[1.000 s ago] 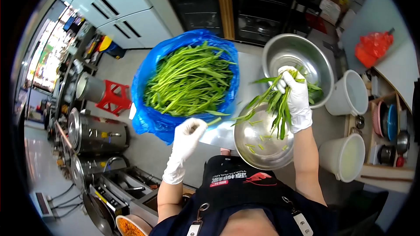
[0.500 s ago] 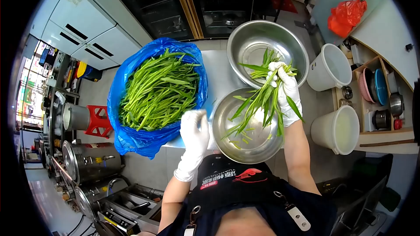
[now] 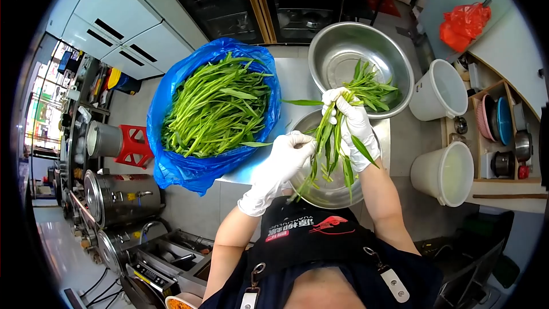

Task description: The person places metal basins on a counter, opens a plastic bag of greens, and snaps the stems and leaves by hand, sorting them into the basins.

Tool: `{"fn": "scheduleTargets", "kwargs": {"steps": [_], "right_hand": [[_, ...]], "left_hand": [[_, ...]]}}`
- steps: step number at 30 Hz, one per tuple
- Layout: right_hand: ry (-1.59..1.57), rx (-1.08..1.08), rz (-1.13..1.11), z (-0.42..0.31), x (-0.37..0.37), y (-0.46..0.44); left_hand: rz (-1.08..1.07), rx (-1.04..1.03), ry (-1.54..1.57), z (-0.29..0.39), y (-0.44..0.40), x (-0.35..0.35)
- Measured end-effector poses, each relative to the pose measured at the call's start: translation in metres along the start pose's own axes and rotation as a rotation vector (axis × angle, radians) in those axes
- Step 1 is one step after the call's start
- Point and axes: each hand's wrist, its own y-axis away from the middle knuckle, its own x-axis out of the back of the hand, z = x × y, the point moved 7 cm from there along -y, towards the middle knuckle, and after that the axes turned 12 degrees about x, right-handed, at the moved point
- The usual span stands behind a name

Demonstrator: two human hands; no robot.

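Note:
My right hand [image 3: 351, 126], in a white glove, is closed round a bunch of green leafy stems [image 3: 327, 143] over the front steel bowl [image 3: 343, 197]. Just left of the bunch is my left hand [image 3: 286, 154], also gloved, its fingertips pinched together; what they hold, if anything, is too small to tell. Greens [image 3: 372, 88] lie in the back steel bowl [image 3: 337, 48], beyond my right hand. A blue plastic bag [image 3: 157, 120] full of long green stems [image 3: 217, 111] stands to the left on the metal table [image 3: 291, 86].
Two whitish buckets [image 3: 439, 90] [image 3: 443, 174] stand at the right, beside a shelf with pans [image 3: 503, 163]. A red stool [image 3: 133, 146] and large steel pots [image 3: 123, 197] are at the left. A red bag [image 3: 464, 23] hangs at the upper right.
My left hand has moved right from near the blue bag to the bunch, its fingers now pinched close to the stems. My right hand keeps its hold, a little lower and nearer the front bowl.

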Motion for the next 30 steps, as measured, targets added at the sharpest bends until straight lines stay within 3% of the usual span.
{"fn": "scheduleTargets", "kwargs": {"steps": [3, 6, 8, 12, 17, 20, 24, 26, 30], "right_hand": [[0.018, 0.015, 0.012, 0.003, -0.002, 0.003], [-0.015, 0.042, 0.079, 0.015, 0.013, 0.008], [-0.002, 0.137, 0.047, 0.002, 0.025, 0.004], [-0.027, 0.099, 0.110, -0.012, 0.032, 0.000], [0.353, -0.008, -0.041, -0.001, 0.013, 0.004], [0.357, -0.154, 0.029, 0.022, -0.017, 0.020], [0.504, -0.214, 0.139, 0.069, -0.006, 0.035], [0.422, -0.223, 0.232, 0.078, -0.004, 0.038], [0.469, -0.210, 0.161, 0.086, -0.018, 0.038]], "left_hand": [[0.012, 0.058, 0.213, -0.012, 0.000, 0.007], [0.103, 0.019, 0.341, -0.019, -0.001, 0.028], [0.229, 0.102, 0.448, -0.045, -0.012, 0.047], [0.260, -0.004, 0.364, -0.032, -0.003, 0.071], [0.164, -0.169, 0.160, -0.001, -0.002, 0.072], [0.137, -0.266, 0.005, 0.008, -0.002, 0.063], [0.419, -0.513, -0.222, 0.013, 0.005, 0.054], [0.553, -0.550, -0.312, 0.009, 0.011, 0.052], [0.518, -0.449, -0.215, 0.000, 0.014, 0.055]]}}
